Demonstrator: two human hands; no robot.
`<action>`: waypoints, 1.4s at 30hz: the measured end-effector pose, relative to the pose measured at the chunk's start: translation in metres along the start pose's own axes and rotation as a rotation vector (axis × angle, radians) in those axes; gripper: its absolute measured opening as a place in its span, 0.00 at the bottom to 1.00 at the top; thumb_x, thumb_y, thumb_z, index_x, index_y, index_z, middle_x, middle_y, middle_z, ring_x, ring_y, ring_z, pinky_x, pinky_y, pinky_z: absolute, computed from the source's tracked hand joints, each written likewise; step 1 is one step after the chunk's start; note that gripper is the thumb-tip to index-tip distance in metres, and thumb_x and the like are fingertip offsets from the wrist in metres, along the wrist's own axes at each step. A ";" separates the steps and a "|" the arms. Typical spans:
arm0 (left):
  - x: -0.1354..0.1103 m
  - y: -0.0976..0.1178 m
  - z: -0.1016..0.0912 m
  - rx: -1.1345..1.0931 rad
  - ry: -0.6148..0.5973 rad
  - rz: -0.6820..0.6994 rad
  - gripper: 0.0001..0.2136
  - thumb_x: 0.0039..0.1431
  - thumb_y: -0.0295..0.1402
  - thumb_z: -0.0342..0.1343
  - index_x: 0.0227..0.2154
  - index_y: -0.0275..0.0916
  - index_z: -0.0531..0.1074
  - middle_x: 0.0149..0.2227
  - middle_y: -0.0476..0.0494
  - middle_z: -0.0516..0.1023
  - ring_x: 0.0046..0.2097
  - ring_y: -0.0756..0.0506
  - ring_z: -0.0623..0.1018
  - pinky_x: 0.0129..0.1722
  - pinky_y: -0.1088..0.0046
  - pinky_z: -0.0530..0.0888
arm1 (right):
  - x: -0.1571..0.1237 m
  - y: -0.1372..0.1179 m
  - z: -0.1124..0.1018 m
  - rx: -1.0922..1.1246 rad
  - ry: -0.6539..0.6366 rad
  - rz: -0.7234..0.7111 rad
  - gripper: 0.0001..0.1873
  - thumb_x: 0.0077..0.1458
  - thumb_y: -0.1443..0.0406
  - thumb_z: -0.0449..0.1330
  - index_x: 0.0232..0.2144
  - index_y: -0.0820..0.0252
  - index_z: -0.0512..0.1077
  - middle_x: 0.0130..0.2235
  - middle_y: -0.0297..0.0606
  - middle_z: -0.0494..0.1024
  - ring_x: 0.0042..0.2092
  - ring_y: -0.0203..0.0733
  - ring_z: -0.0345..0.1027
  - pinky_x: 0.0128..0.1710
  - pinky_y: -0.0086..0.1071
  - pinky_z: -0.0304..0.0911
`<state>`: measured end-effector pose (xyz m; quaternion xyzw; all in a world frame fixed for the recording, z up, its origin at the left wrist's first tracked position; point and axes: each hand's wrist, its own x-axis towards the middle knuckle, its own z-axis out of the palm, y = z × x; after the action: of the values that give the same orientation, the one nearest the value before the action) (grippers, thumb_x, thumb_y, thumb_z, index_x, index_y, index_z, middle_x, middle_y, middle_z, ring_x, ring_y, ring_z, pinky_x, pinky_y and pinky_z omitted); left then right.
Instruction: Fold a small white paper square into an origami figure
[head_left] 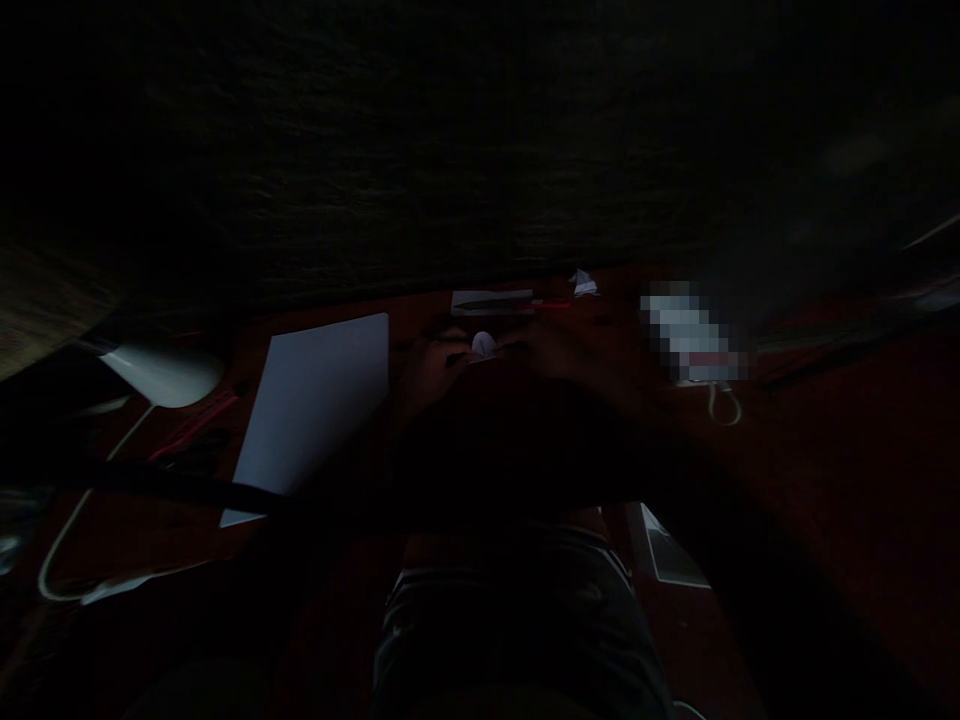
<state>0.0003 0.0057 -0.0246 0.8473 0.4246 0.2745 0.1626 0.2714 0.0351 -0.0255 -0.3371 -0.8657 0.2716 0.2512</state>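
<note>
The scene is very dark. My left hand [431,362] and my right hand [541,352] meet near the middle of a reddish surface [825,450]. Between their fingertips sits a small white piece [484,345], likely folded paper; both hands look closed on it. A white sheet of paper [315,410] lies just left of my left hand. My forearms run back toward me in shadow.
A white lamp head [161,375] with a white cable [67,530] lies at the left. A flat white strip [491,300] and a small white folded shape [584,284] lie beyond the hands. A blurred white item [694,340] sits at the right, another paper [671,555] nearer.
</note>
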 end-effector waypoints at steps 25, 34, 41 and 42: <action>0.003 0.007 -0.004 0.010 -0.051 0.015 0.10 0.73 0.24 0.60 0.40 0.42 0.85 0.51 0.42 0.88 0.58 0.37 0.84 0.63 0.51 0.79 | -0.002 -0.013 -0.012 -0.037 -0.008 0.034 0.15 0.68 0.72 0.67 0.46 0.51 0.92 0.55 0.42 0.91 0.58 0.50 0.83 0.63 0.45 0.75; 0.002 0.009 -0.004 0.048 -0.039 0.023 0.09 0.72 0.25 0.60 0.39 0.43 0.84 0.51 0.42 0.87 0.57 0.36 0.82 0.62 0.50 0.80 | 0.001 -0.011 -0.009 -0.025 0.017 0.015 0.13 0.65 0.72 0.68 0.41 0.52 0.92 0.51 0.40 0.92 0.52 0.48 0.84 0.56 0.42 0.75; 0.003 0.010 -0.006 0.056 -0.060 0.005 0.09 0.72 0.24 0.59 0.39 0.43 0.83 0.51 0.42 0.86 0.57 0.37 0.82 0.63 0.51 0.79 | 0.002 -0.017 -0.015 -0.019 -0.008 0.045 0.12 0.63 0.72 0.68 0.39 0.53 0.91 0.48 0.40 0.92 0.49 0.47 0.84 0.54 0.40 0.73; 0.003 0.011 -0.006 0.058 -0.062 0.006 0.09 0.72 0.25 0.59 0.38 0.43 0.83 0.51 0.42 0.86 0.56 0.37 0.82 0.63 0.52 0.79 | 0.002 -0.018 -0.016 -0.030 -0.009 0.052 0.12 0.63 0.73 0.68 0.39 0.53 0.91 0.48 0.40 0.92 0.49 0.47 0.84 0.54 0.39 0.73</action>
<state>0.0048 0.0025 -0.0132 0.8610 0.4245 0.2362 0.1504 0.2719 0.0302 -0.0024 -0.3618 -0.8618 0.2668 0.2351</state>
